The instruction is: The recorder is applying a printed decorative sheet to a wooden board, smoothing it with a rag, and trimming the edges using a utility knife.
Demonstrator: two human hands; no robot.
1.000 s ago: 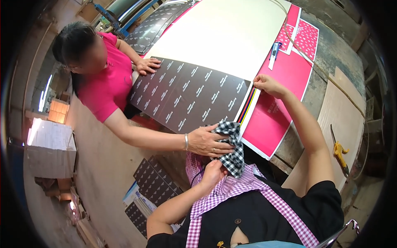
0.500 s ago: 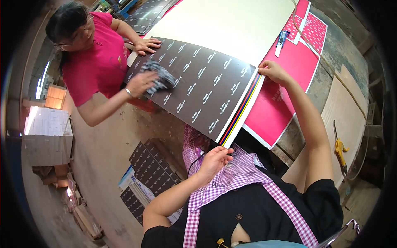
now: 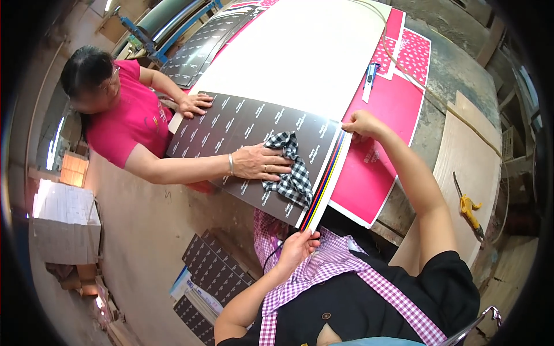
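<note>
A dark brown printed sheet (image 3: 231,138) with rows of small white lettering lies across the table end, its right edge a white margin with coloured stripes. My left hand (image 3: 298,249) pinches the near corner of that margin. At the far right corner, my right hand (image 3: 365,124) has its fingers closed on the same sheet's edge. Between my hands and the co-worker, a black-and-white checked cloth (image 3: 297,179) is pressed on the sheet under the co-worker's hand (image 3: 259,162). The co-worker's other hand (image 3: 195,104) rests flat at the far left corner.
A large cream board (image 3: 306,52) lies beyond the sheet. Right of it are pink printed sheets (image 3: 375,150) with a blue utility knife (image 3: 370,78) on top. A yellow glue gun (image 3: 470,209) lies on a wooden board at right. Stacked dark sheets (image 3: 216,265) stand low at left.
The co-worker's hand has swept the checked cloth across the sheet from its left part to near the striped edge. My hands keep their hold on the two corners.
</note>
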